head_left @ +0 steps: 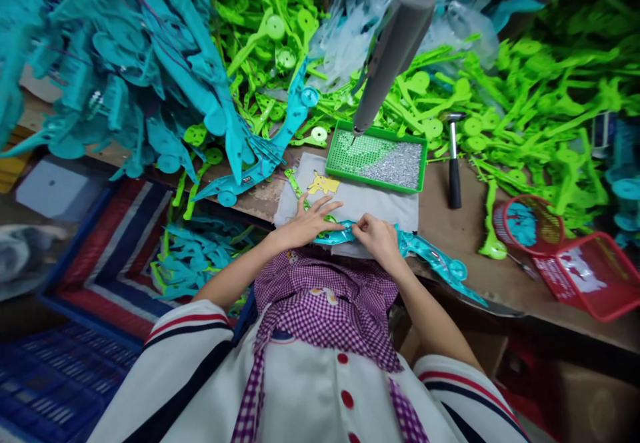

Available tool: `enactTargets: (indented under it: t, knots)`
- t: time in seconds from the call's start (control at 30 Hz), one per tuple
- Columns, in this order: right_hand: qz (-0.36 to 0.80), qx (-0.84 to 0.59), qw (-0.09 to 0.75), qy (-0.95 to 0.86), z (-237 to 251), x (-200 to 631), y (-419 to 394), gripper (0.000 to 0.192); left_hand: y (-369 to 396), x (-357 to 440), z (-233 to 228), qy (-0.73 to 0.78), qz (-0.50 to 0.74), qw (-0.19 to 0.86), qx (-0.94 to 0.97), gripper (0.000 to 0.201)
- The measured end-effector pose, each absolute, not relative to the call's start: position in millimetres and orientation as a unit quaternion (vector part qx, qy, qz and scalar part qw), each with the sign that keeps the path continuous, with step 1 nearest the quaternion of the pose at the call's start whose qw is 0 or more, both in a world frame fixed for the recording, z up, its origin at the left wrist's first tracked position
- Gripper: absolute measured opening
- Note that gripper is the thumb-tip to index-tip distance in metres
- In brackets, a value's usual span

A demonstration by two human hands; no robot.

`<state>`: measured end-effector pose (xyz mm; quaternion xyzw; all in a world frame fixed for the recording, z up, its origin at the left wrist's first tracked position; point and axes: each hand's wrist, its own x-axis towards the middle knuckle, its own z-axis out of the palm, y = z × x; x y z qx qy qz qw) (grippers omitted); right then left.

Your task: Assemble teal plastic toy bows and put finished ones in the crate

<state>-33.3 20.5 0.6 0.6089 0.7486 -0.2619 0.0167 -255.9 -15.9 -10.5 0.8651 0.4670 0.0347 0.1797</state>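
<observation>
1. The fingers (324, 211) of the left hand (305, 224) are lying spread and flat, pressing down on a teal plastic part (425, 251) that is resting on a grey cloth (365, 203) at the near edge of the worktop (450, 226).
2. Far left, a heap of teal parts (115, 63) is hanging over that edge; it looks loosely stacked, so a nudge from the left elbow could bring pieces sliding off.
3. The right hand (379, 237) is sitting just beside the left, its fingers curled together and pinching the same teal part near its middle.
4. The part's right end is sticking out past the cloth and over the worktop's edge; if both hands ease off, it may tip and drop.
5. Above the hands, a grey powered driver (395, 49) is hanging with its tip over a green tray of screws (377, 157); a swing could scatter screws.
6. Further right, a hammer (453, 163) is lying among green parts (540, 96), and red baskets (575, 263) are sitting near the edge.
</observation>
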Motion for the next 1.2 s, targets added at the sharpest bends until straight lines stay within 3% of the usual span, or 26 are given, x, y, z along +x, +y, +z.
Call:
enactTargets:
  t: [0.27,0.57,0.97,1.2]
  knots:
    - [-0.304,0.574,-0.024,0.759,-5,-21,25,0.028,-15,-255,-6,0.473,0.031,0.2,0.857,0.07]
    - [-0.256,0.559,0.039,0.788,1,-29,28,0.02,-16,-256,-10,0.467,0.042,0.192,0.862,0.069]
    - [-0.342,0.567,-0.078,0.745,-7,11,22,0.021,-14,-256,-9,0.464,0.026,0.188,0.865,0.074]
    - [-0.242,0.571,-0.04,0.784,-6,9,18,0.019,-14,-256,-7,0.471,0.05,0.212,0.855,0.072]
